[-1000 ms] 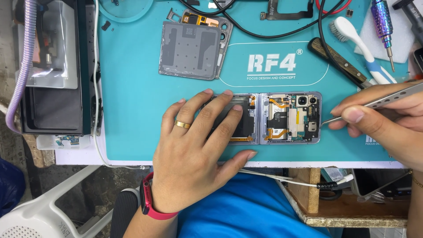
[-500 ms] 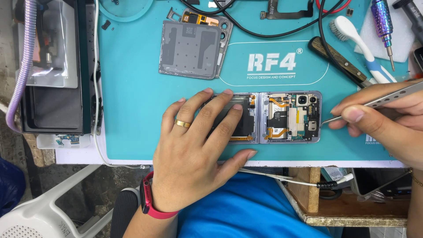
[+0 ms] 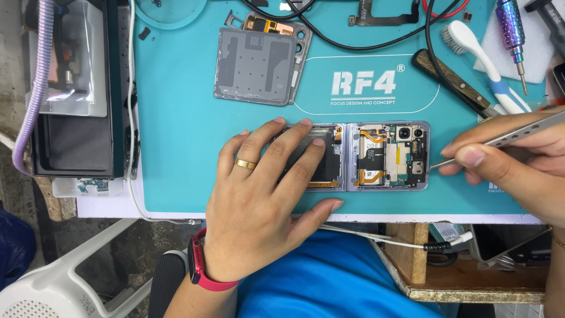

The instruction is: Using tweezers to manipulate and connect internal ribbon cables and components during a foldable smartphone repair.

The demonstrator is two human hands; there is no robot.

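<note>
The left hand [image 3: 265,200] is lying spread flat on the opened folding phone [image 3: 382,156] while the right hand [image 3: 518,162] is pinching tweezers [image 3: 500,140] beside it.

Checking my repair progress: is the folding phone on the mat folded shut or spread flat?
Spread flat: the folding phone lies with both halves side by side, back cover off, inner parts showing.

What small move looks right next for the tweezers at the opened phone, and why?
Probably ease the tweezers tip a little further left into the opened phone. The tip sits just at the phone's right edge, the right hand pinches the tweezers, and the left hand presses flat on the other half, steadying it.
</note>
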